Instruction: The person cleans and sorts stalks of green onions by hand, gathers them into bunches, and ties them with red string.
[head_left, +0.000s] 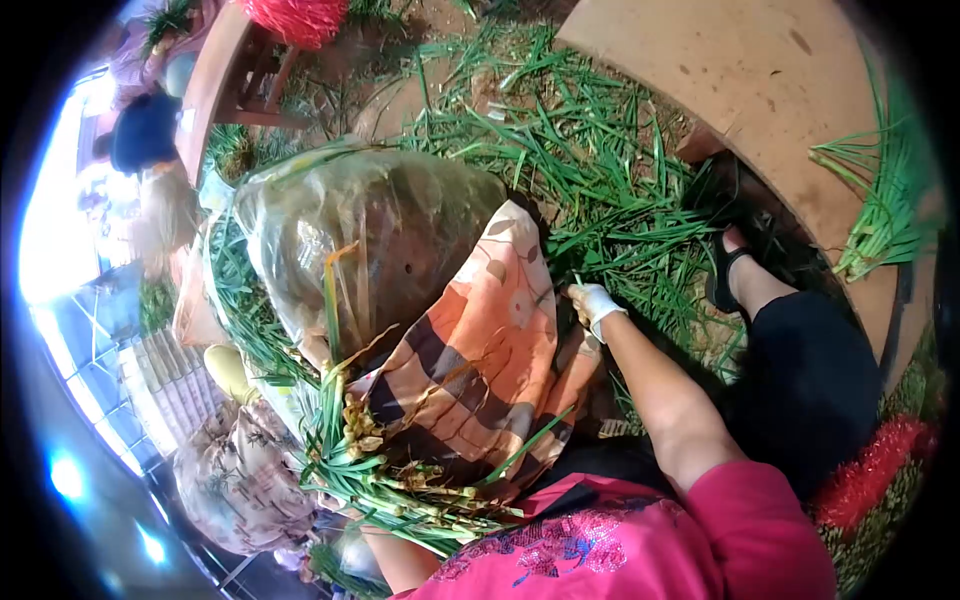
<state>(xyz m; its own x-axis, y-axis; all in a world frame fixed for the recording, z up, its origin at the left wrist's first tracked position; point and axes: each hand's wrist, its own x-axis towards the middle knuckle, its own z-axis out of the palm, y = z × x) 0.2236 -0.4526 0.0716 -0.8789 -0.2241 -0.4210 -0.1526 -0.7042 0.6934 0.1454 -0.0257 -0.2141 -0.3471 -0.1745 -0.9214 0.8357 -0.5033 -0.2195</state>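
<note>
My right hand [592, 305], with a white wrap around it, is closed beside the patterned orange cloth [505, 320], above the leaf-strewn ground. What its fingers hold is too small to make out. A bundle of green stalks with yellowish, rooty ends [400, 480] lies across my left forearm and lap. My left hand is hidden beneath or behind this bundle; only the forearm [395, 555] shows. Beyond the cloth sits a large clear plastic bag [390, 240].
Cut green leaves [600, 170] litter the ground ahead. A brown board [750, 70] at the upper right bears a bunch of green stalks [885, 205]. Red tinsel-like bundles [875, 470] lie at lower right and top. Other people [240, 470] are at the left.
</note>
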